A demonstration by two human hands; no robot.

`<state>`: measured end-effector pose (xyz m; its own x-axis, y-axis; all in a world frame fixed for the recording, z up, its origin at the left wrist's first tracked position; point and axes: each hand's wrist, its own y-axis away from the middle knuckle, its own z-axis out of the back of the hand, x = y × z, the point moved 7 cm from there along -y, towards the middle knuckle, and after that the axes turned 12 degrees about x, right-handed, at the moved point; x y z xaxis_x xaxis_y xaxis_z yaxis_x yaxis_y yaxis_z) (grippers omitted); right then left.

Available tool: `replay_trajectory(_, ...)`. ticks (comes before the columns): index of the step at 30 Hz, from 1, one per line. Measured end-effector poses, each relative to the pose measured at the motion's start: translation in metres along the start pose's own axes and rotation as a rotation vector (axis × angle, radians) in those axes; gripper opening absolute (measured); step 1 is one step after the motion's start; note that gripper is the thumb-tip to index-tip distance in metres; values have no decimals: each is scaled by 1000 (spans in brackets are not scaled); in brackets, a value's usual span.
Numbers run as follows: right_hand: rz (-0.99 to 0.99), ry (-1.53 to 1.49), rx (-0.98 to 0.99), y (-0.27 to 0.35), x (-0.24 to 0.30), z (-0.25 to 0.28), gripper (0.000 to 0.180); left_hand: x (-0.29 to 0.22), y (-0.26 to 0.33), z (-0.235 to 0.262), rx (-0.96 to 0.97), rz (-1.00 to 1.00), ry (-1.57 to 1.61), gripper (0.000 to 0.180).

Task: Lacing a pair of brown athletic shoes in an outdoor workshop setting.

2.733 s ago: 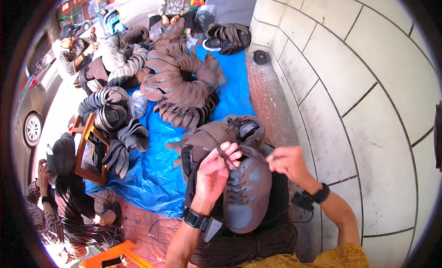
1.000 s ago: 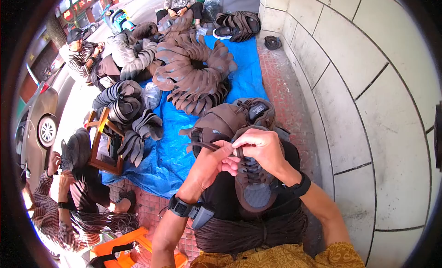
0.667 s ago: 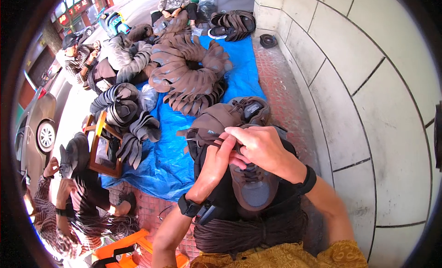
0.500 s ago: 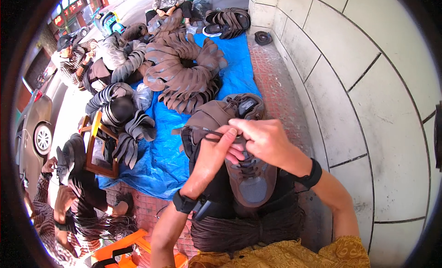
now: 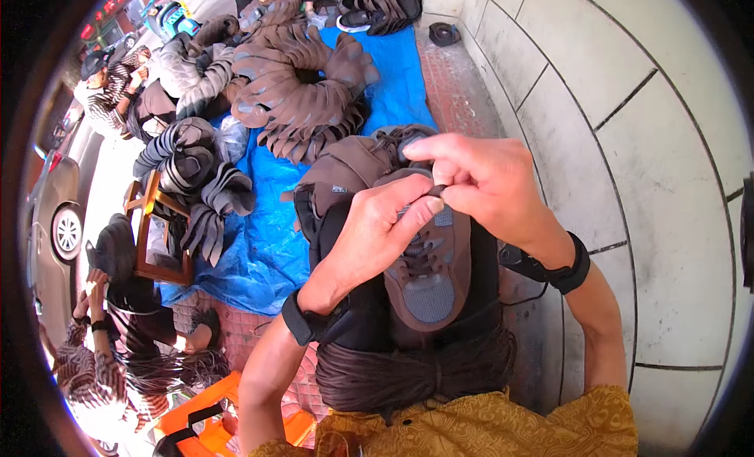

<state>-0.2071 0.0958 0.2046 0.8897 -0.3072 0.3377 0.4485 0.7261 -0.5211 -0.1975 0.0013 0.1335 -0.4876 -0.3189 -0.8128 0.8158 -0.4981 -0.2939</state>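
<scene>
A brown shoe upper [image 5: 463, 280] with a grey mesh toe and dark laces across its front rests on my lap, toe toward me. Above it, my left hand [image 5: 378, 228] and my right hand [image 5: 496, 182] meet, thumbs and fingers pinching a dark shoelace [image 5: 437, 191] between them. My right index finger sticks out over the shoe's far end. The hands hide most of its opening. A thick bundle of dark brown laces [image 5: 408, 378] lies across my lap, nearer to me than the toe. Another brown upper [image 5: 338, 166] is just beyond my left hand.
Rings of stacked brown uppers [image 5: 275, 88] lie on a blue tarp [image 5: 275, 261]. Left are dark stacked uppers [image 5: 188, 159], a wooden stool [image 5: 165, 272] and an orange seat [image 5: 216, 410]. Co-workers [image 5: 114, 92] sit beyond and at left. A tiled wall [image 5: 628, 182] rises at right.
My hands have drawn closer together over the lace, the right one moving up and right, its index finger now extended. The whole view has shifted slightly.
</scene>
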Motion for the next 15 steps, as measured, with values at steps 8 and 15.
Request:
replay_trajectory(8,-547,-788,-100,25,-79,-56,33,44,18,-21,-40,201,312,17)
replay_trajectory(15,-870,-821,22,120,-111,-65,52,95,56,70,-337,239,-663,52)
